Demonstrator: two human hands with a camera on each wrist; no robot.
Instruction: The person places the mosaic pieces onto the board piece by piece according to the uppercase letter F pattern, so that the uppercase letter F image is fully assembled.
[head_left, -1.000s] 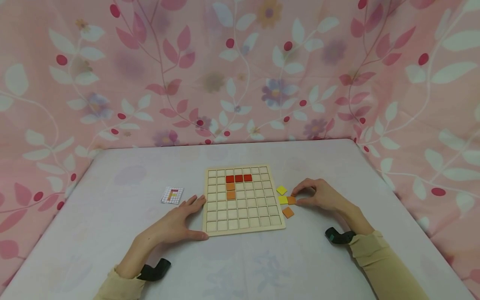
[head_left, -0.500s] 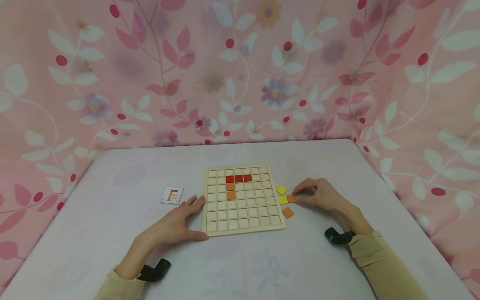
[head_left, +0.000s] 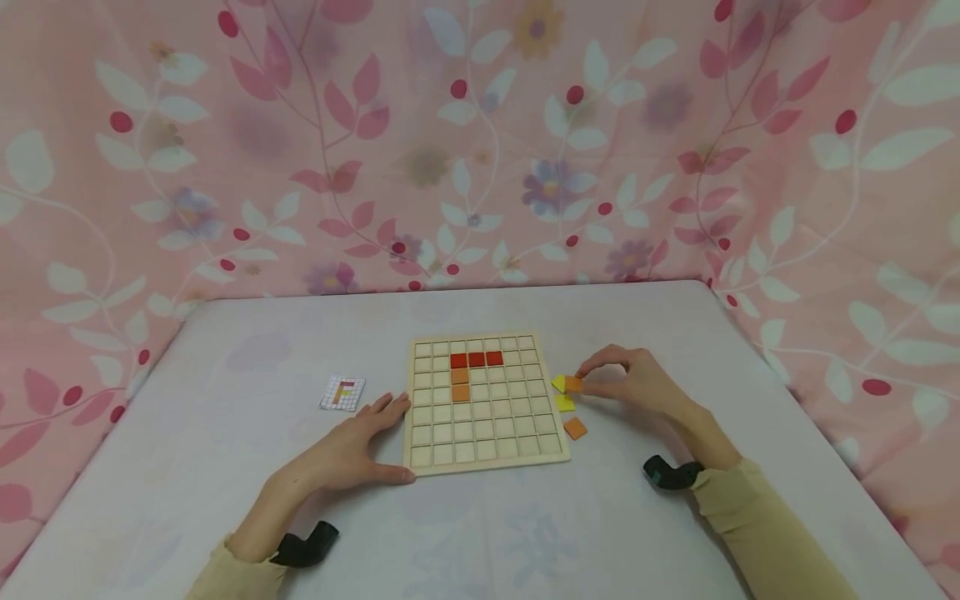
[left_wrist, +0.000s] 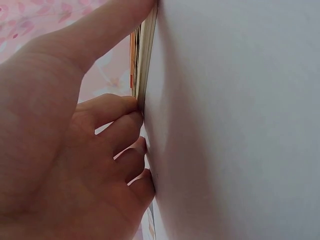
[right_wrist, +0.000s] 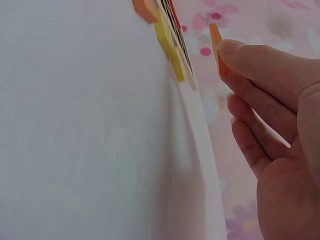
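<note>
The right hand (head_left: 641, 385) is pinching an orange tile (head_left: 573, 383) above the tabletop (head_left: 525, 533); the left hand (head_left: 351, 446), fingers spread, is touching the board (head_left: 485, 431) between them, where three red squares (head_left: 476, 359) and two orange squares (head_left: 460, 377) are sitting. Left of the right hand, two yellow tiles (head_left: 565, 404) and a loose orange tile (head_left: 576, 428) are lying; beyond the left hand, a gridded card (head_left: 343, 393).

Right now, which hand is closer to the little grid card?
Left. In the head view, the left hand is just below and right of the grid pattern card; the right hand is across the wooden grid board from it, pinching an orange square tile.
</note>
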